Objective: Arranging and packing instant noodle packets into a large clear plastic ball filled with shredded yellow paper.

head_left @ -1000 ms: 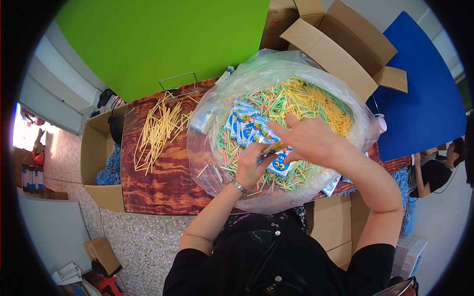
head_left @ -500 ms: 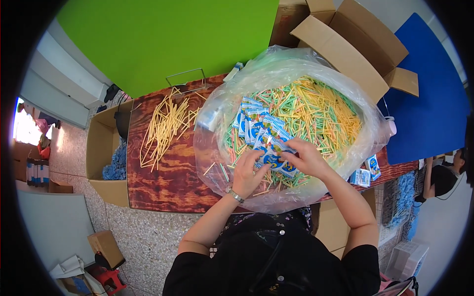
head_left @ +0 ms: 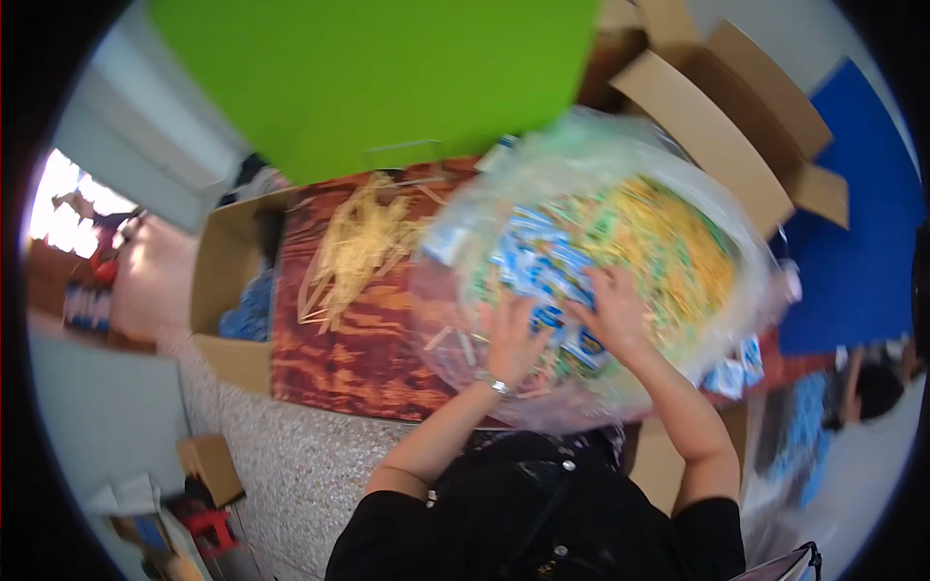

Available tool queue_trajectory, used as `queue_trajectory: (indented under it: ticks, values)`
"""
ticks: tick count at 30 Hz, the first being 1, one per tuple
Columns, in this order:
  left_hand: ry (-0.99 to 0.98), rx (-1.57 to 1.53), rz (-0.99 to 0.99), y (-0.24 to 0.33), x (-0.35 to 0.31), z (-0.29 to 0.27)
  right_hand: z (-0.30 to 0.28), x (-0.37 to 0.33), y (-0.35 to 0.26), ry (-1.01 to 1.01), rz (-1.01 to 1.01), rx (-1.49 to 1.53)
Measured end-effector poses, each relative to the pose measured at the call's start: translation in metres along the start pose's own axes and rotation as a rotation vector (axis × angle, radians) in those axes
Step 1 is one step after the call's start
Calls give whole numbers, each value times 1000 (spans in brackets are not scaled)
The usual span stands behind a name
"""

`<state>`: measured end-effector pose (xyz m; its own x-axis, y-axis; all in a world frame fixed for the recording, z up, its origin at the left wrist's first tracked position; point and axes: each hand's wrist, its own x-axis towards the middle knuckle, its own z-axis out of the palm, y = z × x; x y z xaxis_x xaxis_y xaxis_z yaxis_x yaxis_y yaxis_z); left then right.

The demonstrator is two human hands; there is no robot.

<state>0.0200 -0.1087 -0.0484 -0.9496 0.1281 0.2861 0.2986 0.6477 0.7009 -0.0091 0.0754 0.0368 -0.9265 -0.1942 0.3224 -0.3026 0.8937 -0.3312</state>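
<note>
Both hands, left [head_left: 511, 339] and right [head_left: 612, 312], lie palm-down with fingers spread on blue-and-white packets [head_left: 542, 276] inside a large clear bag [head_left: 455, 320] of yellow and green sticks [head_left: 668, 252]; blur hides any grip. A smaller stick pile [head_left: 358, 242] lies on the bench [head_left: 339, 358] well left of the hands; judged early, most sticks unsorted.

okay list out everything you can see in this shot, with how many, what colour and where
clear plastic bag: one, see-through, on the table's right half
thin sticks: many, yellow and green, inside the bag
small packets: several, blue and white, inside the bag by the hands
loose sticks: a pile, pale yellow, on the table's left part
table: one, red-brown wood grain
cardboard boxes: several, brown, around the table
panel: one, green, behind the table
left hand: in the bag, on the packets
right hand: in the bag, on the packets
</note>
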Motion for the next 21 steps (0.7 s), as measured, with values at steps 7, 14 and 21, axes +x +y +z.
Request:
queue_trajectory:
  ticks: [7,14,21]
  values:
    - [26,-252,39,7,-7,30,6,-23,38,-92,63,64]
    - [91,-282,10,14,-2,31,-12,7,27,-366,251,391]
    - [89,55,-120,-8,5,36,4,41,33,-300,13,145]
